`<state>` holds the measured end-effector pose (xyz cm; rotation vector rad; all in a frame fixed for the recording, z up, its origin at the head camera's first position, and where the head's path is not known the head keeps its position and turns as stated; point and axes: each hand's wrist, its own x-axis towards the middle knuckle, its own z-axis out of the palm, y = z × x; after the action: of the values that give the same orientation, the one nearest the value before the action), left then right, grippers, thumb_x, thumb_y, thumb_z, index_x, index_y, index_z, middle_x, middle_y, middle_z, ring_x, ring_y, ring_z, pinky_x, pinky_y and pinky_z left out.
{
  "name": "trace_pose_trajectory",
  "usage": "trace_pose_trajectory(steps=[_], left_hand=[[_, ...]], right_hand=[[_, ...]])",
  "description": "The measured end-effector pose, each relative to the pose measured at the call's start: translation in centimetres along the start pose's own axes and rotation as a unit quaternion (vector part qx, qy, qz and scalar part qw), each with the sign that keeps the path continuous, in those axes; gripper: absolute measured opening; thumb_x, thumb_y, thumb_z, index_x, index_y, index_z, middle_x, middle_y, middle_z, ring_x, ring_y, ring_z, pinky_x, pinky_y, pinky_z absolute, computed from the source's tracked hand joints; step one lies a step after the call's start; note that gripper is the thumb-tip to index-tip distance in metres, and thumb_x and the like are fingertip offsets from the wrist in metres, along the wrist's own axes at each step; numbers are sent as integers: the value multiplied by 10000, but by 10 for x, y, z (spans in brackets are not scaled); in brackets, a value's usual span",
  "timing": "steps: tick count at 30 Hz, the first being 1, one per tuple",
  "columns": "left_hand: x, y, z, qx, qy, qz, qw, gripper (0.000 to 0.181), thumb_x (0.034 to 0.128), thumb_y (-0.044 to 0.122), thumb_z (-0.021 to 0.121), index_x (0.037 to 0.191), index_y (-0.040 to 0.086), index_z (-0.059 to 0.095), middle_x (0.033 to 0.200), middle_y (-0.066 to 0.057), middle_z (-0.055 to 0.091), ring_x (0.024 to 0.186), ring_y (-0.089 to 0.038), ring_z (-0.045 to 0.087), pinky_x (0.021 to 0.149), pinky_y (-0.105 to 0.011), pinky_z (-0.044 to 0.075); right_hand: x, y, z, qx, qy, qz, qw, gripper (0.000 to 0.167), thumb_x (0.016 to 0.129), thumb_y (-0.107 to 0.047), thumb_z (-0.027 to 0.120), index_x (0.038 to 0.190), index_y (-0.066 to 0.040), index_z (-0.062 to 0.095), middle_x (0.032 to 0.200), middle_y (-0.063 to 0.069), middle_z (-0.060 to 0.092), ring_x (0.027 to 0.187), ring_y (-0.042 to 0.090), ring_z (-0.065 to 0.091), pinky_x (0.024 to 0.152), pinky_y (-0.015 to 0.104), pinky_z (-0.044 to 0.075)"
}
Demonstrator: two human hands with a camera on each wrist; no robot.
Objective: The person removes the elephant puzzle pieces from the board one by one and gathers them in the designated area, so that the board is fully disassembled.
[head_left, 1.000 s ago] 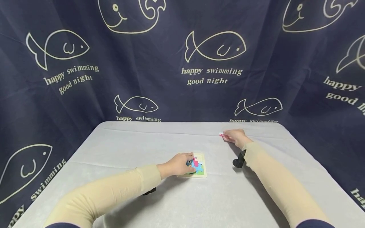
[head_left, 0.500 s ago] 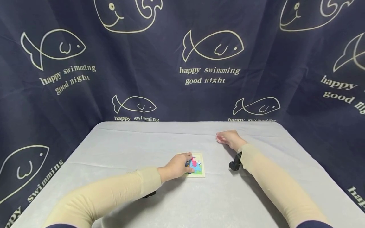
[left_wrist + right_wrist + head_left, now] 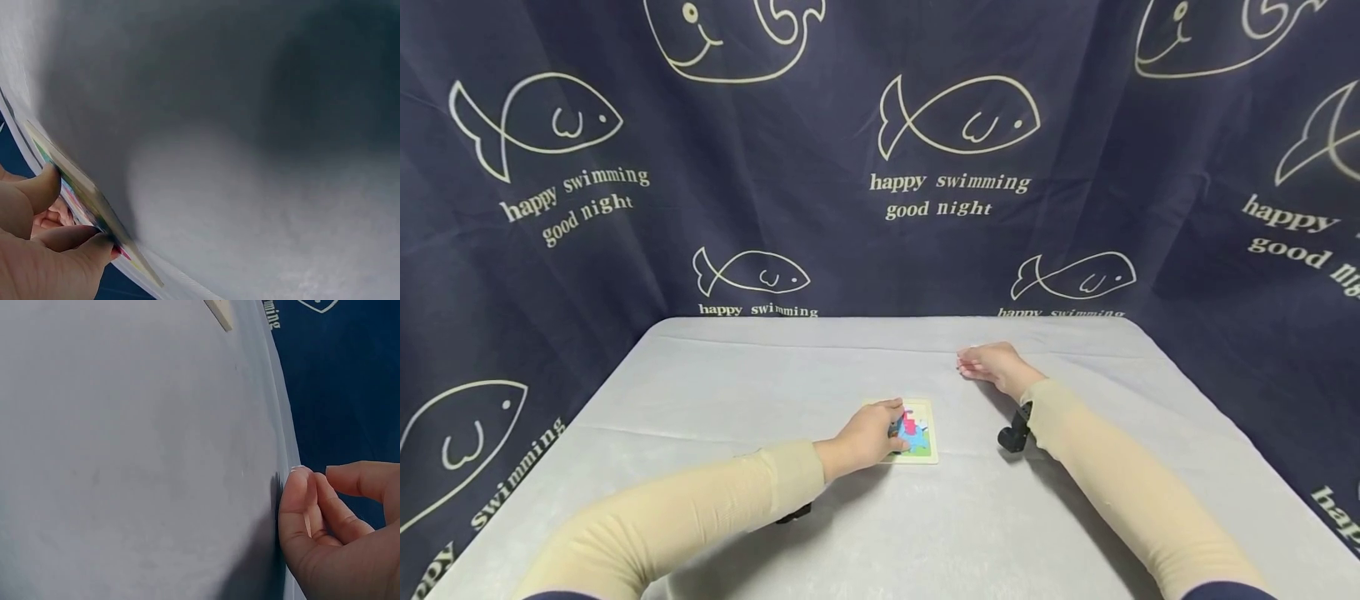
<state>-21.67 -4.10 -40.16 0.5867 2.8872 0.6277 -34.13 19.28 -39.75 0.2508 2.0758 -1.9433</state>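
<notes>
A small jigsaw puzzle board (image 3: 933, 446) with a pale frame and a blue, pink and green picture lies flat on the table. My left hand (image 3: 863, 435) rests on its left part, thumb and fingers spread apart, and hides that side. In the left wrist view the fingertips touch the face of the puzzle board (image 3: 97, 203). Farther back and to the right, my right hand (image 3: 996, 367) pinches a small puzzle piece. Mostly fingers cover it; a white edge of the puzzle piece (image 3: 297, 468) shows at the fingertips in the right wrist view.
A light grey cloth covers the table (image 3: 760, 383). Behind it hangs a dark blue curtain (image 3: 850, 275) with fish drawings and lettering. Black wrist cameras, such as the right one (image 3: 1015, 429), hang below the sleeves.
My right hand has moved left, with the pink and white puzzle piece now mostly hidden by the fingers. My left hand stays on the board. The head view has shifted slightly.
</notes>
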Motion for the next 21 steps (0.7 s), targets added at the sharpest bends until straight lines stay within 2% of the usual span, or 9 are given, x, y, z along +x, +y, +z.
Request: trace_pose_trajectory(steps=[9, 21], left_hand=[[-2, -2, 0, -29, -32, -2, 10000, 648, 851, 260, 739, 1387, -9, 495, 1499, -92, 444, 1386, -267, 421, 1134, -363, 389], [0, -3, -2, 2, -55, 76, 10000, 639, 852, 266, 737, 1375, -18, 506, 1489, -99, 456, 1394, -250, 412, 1151, -361, 367]], right_hand=[[-3, 4, 7, -3, -249, -11, 9997, 354, 933, 26, 550, 1250, 179, 507, 745, 32, 693, 645, 74, 673, 717, 222, 606], [-14, 5, 22, -390, -809, -192, 9958, 365, 940, 28, 542, 1258, 202, 498, 805, 56, 712, 677, 83, 677, 734, 219, 600]])
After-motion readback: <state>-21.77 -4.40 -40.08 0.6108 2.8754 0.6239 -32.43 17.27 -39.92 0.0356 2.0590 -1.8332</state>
